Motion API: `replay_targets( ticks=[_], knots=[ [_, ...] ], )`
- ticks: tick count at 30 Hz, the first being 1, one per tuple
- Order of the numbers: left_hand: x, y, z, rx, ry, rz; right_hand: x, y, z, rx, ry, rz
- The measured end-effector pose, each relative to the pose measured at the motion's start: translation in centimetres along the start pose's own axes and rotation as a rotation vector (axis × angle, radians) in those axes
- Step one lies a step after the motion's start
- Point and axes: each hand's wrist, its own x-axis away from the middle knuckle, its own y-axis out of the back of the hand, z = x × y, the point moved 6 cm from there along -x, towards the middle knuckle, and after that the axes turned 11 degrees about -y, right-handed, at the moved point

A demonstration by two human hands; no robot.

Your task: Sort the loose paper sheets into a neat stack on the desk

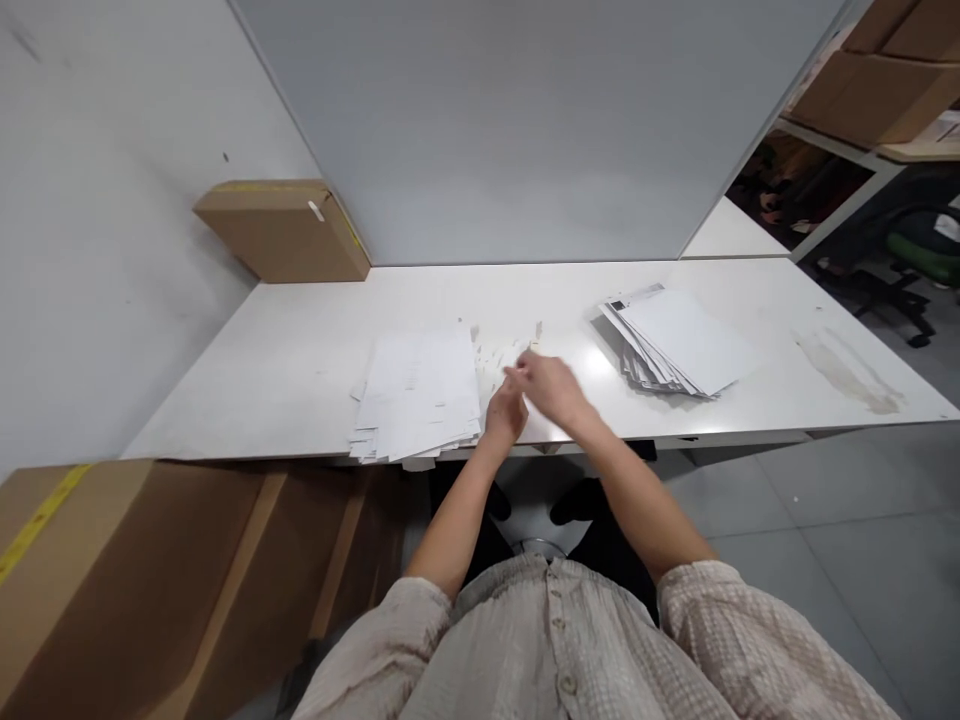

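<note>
"What's furthest left?"

"A cardboard box (292, 235) at the back of the counter (285, 375), well off to the left of the left grip (506, 412) and beyond it."

"Closer in?"

"The paper stack (421, 385), just left of the left grip, its long axis seeming to run away from the person. Its sheets are uneven, some poking over the counter's near edge. The left grip is the nearer one to it."

"How does that grip stand?"

"Curled, partly behind the right grip (551, 385). I can't tell whether it has hold of anything."

"And the right?"

"Fingers drawn in, right at the left grip, but blurred. How far open it is, or whether it pinches something, I can't tell."

"What's to its right?"

"The fanned pile (686, 335), well apart from the right grip, its top sheet slanting from far left to near right. The right grip is nearer to that one."
</note>
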Motion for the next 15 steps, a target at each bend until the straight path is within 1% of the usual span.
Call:
replay_targets(
  ticks=[1,4,5,6,7,8,10,12,15],
  knots=[
    [0.0,0.0,-0.1,-0.083,-0.053,0.021,-0.6,2.4,-2.3,0.038,-0.048,-0.072],
    [0.0,-0.3,-0.7,-0.495,-0.28,0.099,-2.1,9.8,-10.0,0.236,-0.205,-0.388],
    [0.0,-0.4,-0.8,-0.598,-0.335,0.111,-2.4,11.5,-12.6,0.305,-0.258,-0.458],
    [0.1,-0.4,-0.8,-0.658,-0.37,0.111,-2.7,12.8,-14.9,0.361,-0.304,-0.501],
    [0.1,-0.4,-0.8,-0.694,-0.392,0.104,-2.9,13.6,-17.1,0.398,-0.353,-0.506],
    [0.1,-0.4,-0.8,-0.715,-0.406,0.096,-3.2,13.9,-19.0,0.416,-0.397,-0.47],
    [0.1,-0.4,-0.8,-0.734,-0.42,0.088,-3.3,13.7,-21.7,0.402,-0.448,-0.388],
    [0.0,-0.4,-0.7,-0.739,-0.426,0.089,-3.1,13.1,-22.9,0.361,-0.441,-0.341],
    [0.0,-0.3,-0.8,-0.745,-0.432,0.089,-2.8,12.8,-22.7,0.346,-0.386,-0.343]
  ],
)
